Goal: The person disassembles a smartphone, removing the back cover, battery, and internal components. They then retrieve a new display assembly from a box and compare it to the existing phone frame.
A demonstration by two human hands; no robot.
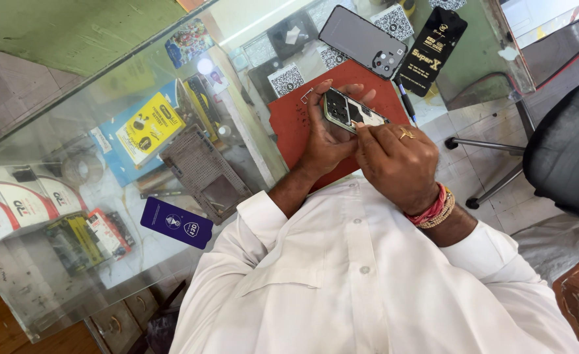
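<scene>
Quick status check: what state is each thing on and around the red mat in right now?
Opened phone: back cover off, insides showing, held above the red mat.
Left hand: fingers gripping the opened phone.
Right hand: fingers pinched at the phone's edge.
Grey back cover: lying detached on the glass counter.
Black packet: lying flat.

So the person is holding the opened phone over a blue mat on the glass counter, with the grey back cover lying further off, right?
Not quite. The head view shows the mat is red, not blue. The rest holds: the left hand holds the opened phone over it on the glass counter, and the grey back cover lies further off.
</scene>
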